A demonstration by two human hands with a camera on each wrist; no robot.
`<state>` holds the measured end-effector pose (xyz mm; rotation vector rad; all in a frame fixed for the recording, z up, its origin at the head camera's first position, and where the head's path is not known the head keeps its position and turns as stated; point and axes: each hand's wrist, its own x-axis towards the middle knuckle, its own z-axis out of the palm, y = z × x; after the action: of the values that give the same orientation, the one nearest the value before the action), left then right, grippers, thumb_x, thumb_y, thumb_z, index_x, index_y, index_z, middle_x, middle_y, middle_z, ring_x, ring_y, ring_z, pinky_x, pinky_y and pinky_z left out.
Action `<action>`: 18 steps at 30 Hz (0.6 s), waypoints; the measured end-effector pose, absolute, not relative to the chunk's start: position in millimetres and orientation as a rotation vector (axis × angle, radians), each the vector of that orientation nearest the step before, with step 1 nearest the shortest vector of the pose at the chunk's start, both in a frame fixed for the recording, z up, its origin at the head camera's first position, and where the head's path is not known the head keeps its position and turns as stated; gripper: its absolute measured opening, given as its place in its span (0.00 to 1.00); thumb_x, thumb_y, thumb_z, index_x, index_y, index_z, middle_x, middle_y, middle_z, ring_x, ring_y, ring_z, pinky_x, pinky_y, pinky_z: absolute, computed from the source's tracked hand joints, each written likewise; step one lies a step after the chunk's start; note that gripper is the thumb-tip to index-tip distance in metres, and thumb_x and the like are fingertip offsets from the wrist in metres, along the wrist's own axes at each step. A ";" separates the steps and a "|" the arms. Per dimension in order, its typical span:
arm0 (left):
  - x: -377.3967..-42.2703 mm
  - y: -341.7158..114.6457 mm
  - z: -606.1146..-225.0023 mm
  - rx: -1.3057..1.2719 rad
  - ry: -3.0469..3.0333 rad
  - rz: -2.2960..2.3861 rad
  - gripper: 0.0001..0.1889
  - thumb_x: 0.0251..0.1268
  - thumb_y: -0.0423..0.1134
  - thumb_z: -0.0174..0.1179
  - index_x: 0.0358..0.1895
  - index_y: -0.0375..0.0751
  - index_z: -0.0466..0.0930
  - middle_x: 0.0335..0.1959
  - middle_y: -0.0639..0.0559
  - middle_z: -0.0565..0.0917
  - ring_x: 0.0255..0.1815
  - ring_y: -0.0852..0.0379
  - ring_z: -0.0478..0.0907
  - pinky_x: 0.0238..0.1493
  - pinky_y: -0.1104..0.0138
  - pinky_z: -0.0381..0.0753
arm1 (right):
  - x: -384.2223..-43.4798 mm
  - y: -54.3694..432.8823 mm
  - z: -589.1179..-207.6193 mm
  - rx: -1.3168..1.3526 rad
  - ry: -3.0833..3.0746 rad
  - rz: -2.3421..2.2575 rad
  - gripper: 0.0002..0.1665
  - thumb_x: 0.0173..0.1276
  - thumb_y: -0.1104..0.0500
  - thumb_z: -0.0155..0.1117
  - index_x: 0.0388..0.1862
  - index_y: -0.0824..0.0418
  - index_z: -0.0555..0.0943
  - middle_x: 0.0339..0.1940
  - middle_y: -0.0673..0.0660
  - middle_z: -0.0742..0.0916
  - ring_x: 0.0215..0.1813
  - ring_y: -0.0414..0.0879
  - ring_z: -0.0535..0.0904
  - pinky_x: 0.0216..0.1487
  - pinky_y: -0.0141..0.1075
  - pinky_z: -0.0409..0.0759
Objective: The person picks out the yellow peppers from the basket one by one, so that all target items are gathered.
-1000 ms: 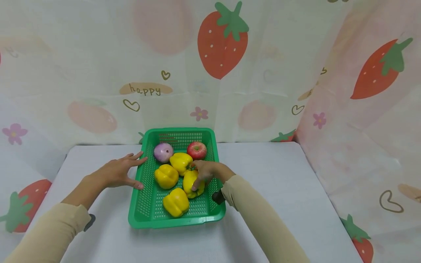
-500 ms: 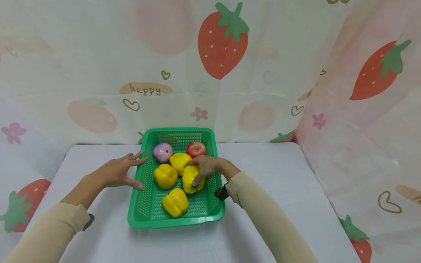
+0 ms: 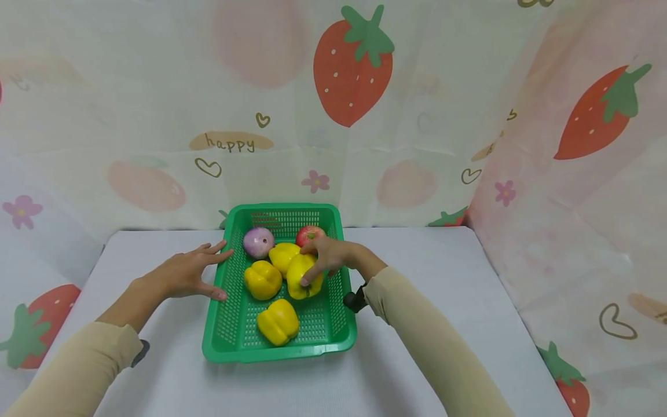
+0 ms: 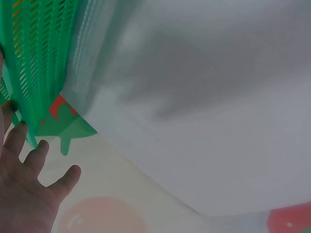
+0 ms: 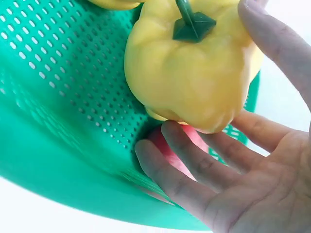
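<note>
In the head view, my right hand [image 3: 333,256] grips a yellow bell pepper [image 3: 301,280] with its thumb on the near side and fingers on the far side. The right wrist view shows that pepper [image 5: 180,73] with its green stem, the fingers lying along it. A green basket [image 3: 278,352] surrounds it, and three more yellow peppers sit there: one at left [image 3: 263,281], one in front [image 3: 278,322], one behind [image 3: 283,257]. My left hand [image 3: 190,272] is spread at the basket's left rim, fingertips right at the edge.
At the back of the basket lie a purple round vegetable [image 3: 258,242] and a red apple [image 3: 307,233], the latter partly covered by my right hand. A white cloth covers the table [image 3: 422,301]. Patterned curtains [image 3: 427,116] hang behind and beside it.
My right hand has moved the pepper slightly up and away from me, and it now overlaps the pepper behind. My left hand has stayed in place.
</note>
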<state>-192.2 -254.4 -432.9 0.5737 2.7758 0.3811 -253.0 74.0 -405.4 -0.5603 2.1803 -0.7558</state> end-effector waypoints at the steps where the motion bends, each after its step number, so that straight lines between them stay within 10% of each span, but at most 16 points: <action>1: -192.2 -254.4 -432.9 0.573 2.775 0.380 0.55 0.45 0.68 0.72 0.75 0.42 0.63 0.78 0.36 0.56 0.74 0.26 0.54 0.61 0.28 0.62 | -253.6 74.4 -403.9 -0.577 2.195 -0.744 0.48 0.57 0.49 0.78 0.73 0.62 0.68 0.63 0.57 0.74 0.54 0.52 0.75 0.53 0.49 0.84; 11: -192.3 -255.2 -432.2 0.567 2.775 0.394 0.55 0.44 0.67 0.72 0.75 0.42 0.63 0.78 0.36 0.56 0.74 0.26 0.54 0.60 0.28 0.63 | -261.1 77.1 -391.7 -0.698 2.263 -0.789 0.36 0.58 0.48 0.77 0.62 0.62 0.77 0.49 0.54 0.80 0.51 0.49 0.74 0.53 0.34 0.78; 18: -192.2 -254.5 -432.1 0.569 2.773 0.400 0.55 0.44 0.67 0.72 0.75 0.42 0.63 0.78 0.36 0.57 0.74 0.26 0.54 0.60 0.28 0.63 | -267.8 83.8 -382.1 -0.688 2.318 -0.940 0.43 0.59 0.48 0.76 0.69 0.64 0.72 0.59 0.56 0.80 0.54 0.48 0.76 0.56 0.35 0.79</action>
<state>-192.2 -254.5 -432.1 0.5690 2.7730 0.4001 -267.8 83.8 -382.1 -0.6877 2.3175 -0.9396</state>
